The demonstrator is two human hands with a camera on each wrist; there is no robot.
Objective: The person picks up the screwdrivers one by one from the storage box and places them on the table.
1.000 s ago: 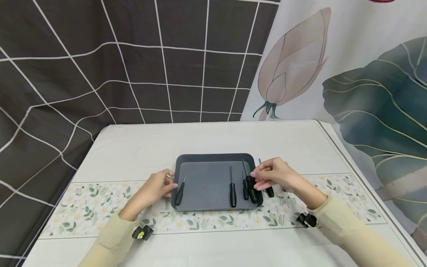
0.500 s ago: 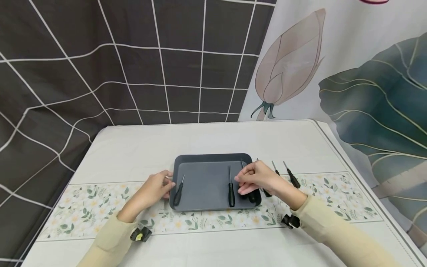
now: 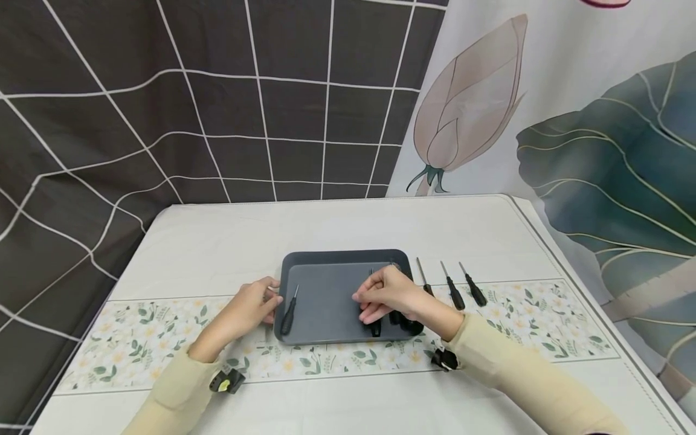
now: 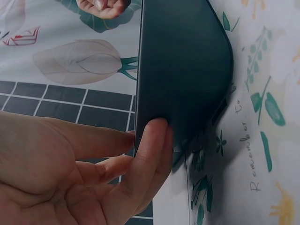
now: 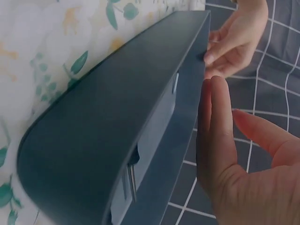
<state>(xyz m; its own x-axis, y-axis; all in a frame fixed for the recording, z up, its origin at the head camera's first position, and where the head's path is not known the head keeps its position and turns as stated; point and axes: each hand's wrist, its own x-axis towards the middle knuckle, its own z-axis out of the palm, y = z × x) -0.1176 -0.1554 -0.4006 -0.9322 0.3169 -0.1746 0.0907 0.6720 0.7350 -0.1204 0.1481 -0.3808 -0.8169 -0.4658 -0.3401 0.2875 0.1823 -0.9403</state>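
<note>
My left hand (image 3: 247, 313) pinches the left rim of a dark grey tray (image 3: 326, 302). The left wrist view shows thumb and fingers on either side of the tray wall (image 4: 183, 61). Over the tray's right half hovers my right hand (image 3: 390, 296); in the right wrist view its fingers (image 5: 220, 126) are fairly straight, the thumb apart, nothing visible between them. One black-handled screwdriver (image 3: 288, 317) lies at the tray's left end. Near the right end are more, among them a black handle (image 3: 375, 328) and a thicker one (image 3: 411, 325), partly hidden by my right hand.
On the table right of the tray lie three screwdrivers: a near one (image 3: 424, 279), a middle one (image 3: 454, 291) and an outer one (image 3: 474, 289). A flowered strip (image 3: 163, 338) crosses the white tablecloth. Behind hangs a dark gridded curtain (image 3: 296, 109).
My right hand has moved left from the tray's right edge to over its right half, uncovering the screwdrivers on the table. The left hand keeps its grip on the tray.
</note>
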